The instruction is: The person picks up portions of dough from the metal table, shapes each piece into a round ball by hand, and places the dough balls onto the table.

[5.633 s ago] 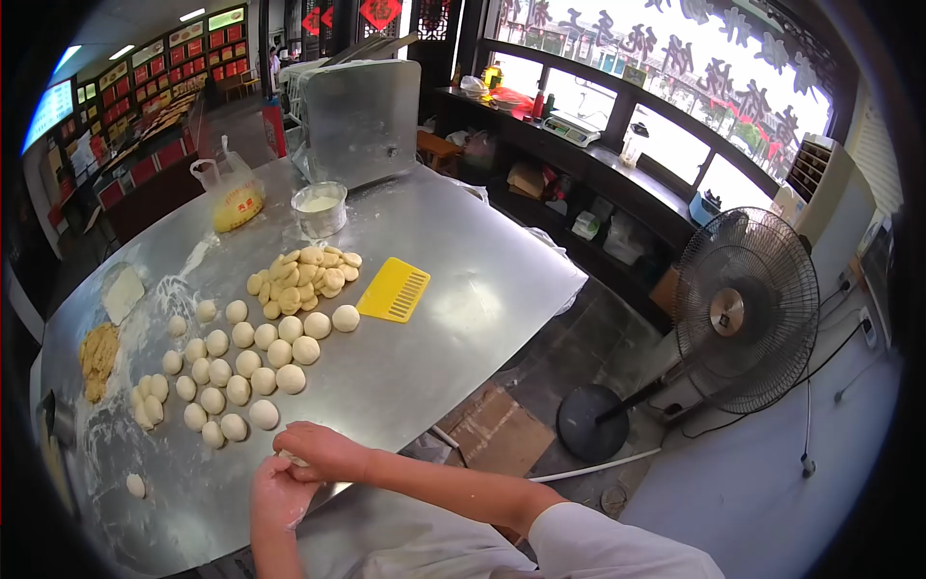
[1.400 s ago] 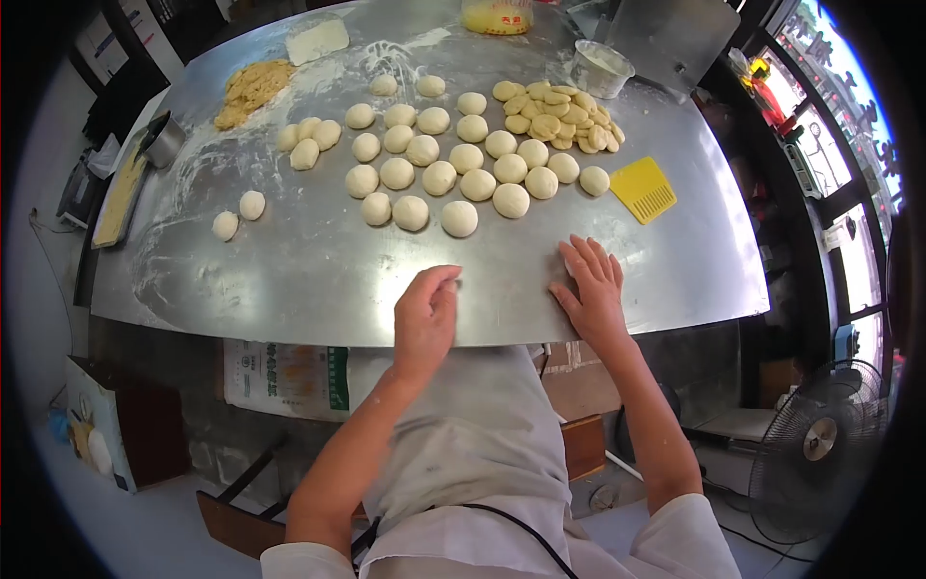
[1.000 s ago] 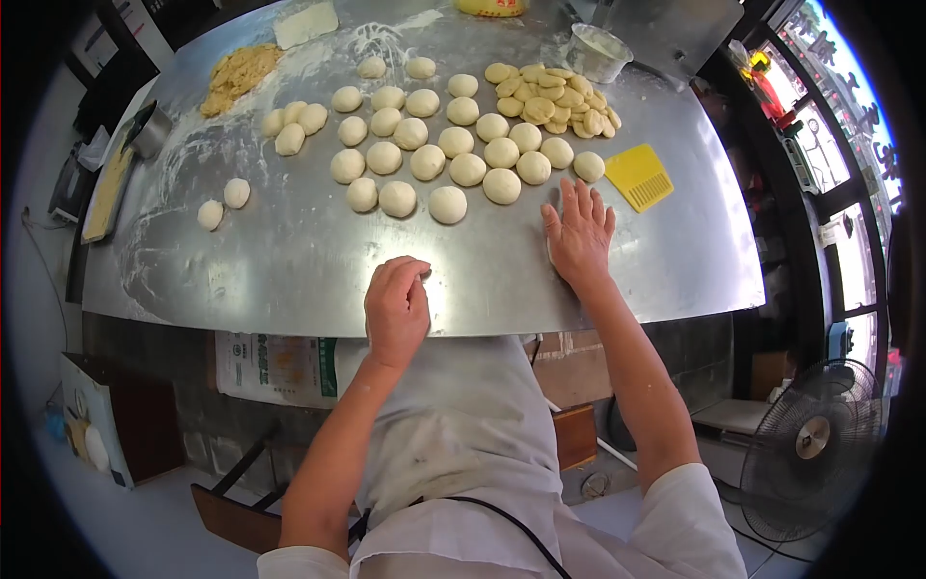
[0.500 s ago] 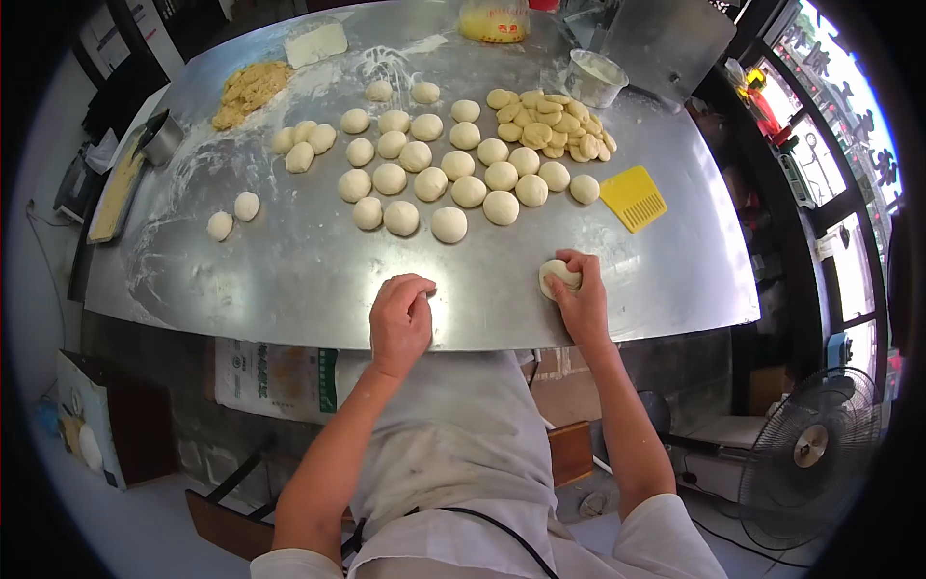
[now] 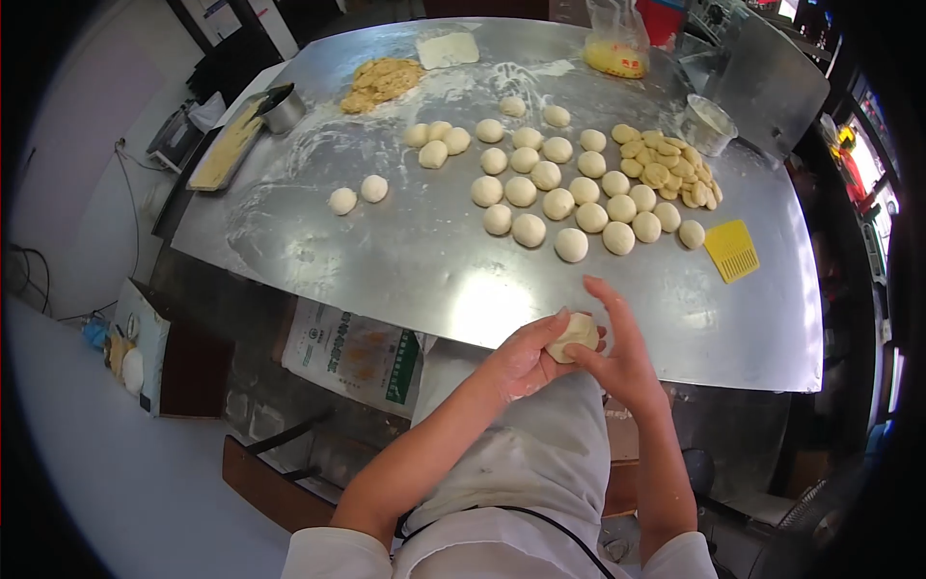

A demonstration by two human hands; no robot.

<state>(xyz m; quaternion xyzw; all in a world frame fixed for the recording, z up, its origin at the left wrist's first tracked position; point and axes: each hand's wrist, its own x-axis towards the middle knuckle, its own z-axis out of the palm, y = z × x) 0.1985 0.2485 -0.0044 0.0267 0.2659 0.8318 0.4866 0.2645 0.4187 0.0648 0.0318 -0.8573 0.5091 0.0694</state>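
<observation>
A flattened piece of dough (image 5: 576, 335) is held in front of me, just over the table's near edge. My left hand (image 5: 529, 359) cups it from the left, palm up, with its fingertips showing past the far side. From the right, my right hand (image 5: 625, 359) lays its thumb on the dough, and its index finger points up and away. Ahead on the steel table (image 5: 386, 251) lie several round dough balls (image 5: 571, 245) in loose rows. A yellow scraper (image 5: 733, 251) rests to the right of them.
Flat yellowish pieces (image 5: 672, 166) are heaped behind the scraper. A metal bowl (image 5: 707, 125) and a bag of yellow contents (image 5: 617, 48) stand at the back right. Brownish filling (image 5: 381, 85) lies far left, near a steel container (image 5: 282, 109) and a tray (image 5: 227, 145).
My right hand has lifted the dough from the tabletop and brought it left, towards me. My left hand has opened from its curl and come under the dough. The view has turned left.
</observation>
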